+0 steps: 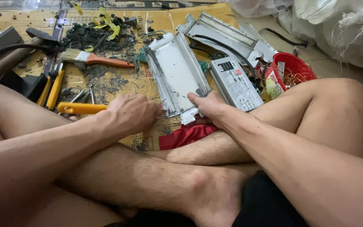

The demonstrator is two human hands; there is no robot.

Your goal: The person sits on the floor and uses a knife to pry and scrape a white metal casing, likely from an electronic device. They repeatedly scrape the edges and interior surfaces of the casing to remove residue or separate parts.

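I sit cross-legged on the floor with a long grey-white metal casing (177,71) lying open in front of my legs. My right hand (209,106) grips its near end, thumb on top of the rim. My left hand (132,113) is closed in a fist right at the casing's near left edge. A yellow tool handle (80,108) sticks out to the left from behind that fist, and the tool's tip is hidden by the fingers.
A silver power-supply box (236,82) lies right of the casing, with a red basket (293,69) beyond. A second casing (227,35), black debris (93,35), an orange-handled paintbrush (99,59), yellow pliers (52,88) and white sacks (337,25) surround the cardboard. A red cloth (188,134) lies by my shin.
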